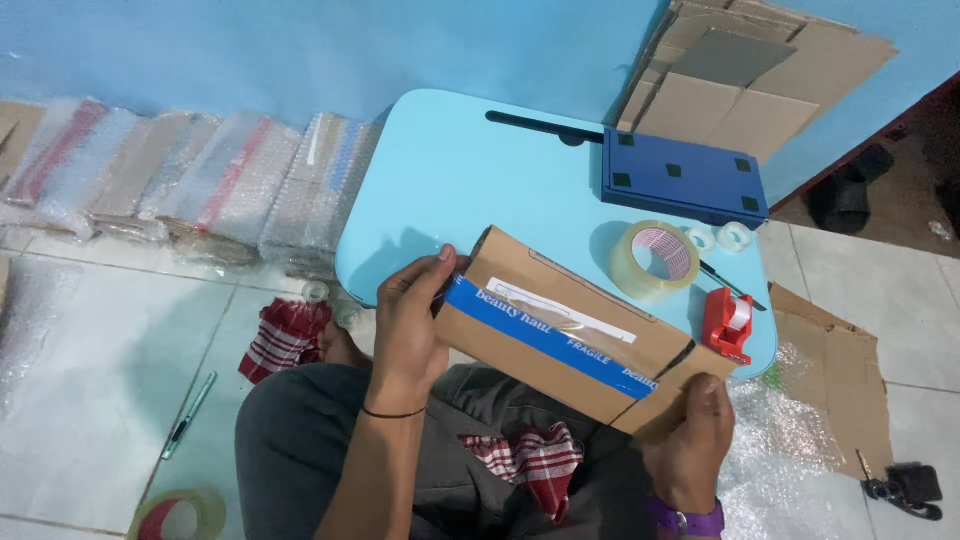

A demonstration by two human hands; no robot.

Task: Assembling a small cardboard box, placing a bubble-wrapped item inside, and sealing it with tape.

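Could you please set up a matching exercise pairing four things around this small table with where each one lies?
Things:
1. cardboard box
2. clear tape roll
3. red tape dispenser
4. bubble-wrapped parcels

Places:
A. on the floor along the blue wall
B. held between the left hand and the right hand
C. at the table's near right edge
D. flat on the light blue table, near the dark blue board

Pairs: 1-B, 2-D, 3-C, 4-A

Blue wall [300, 50], white tiled floor [90, 400]
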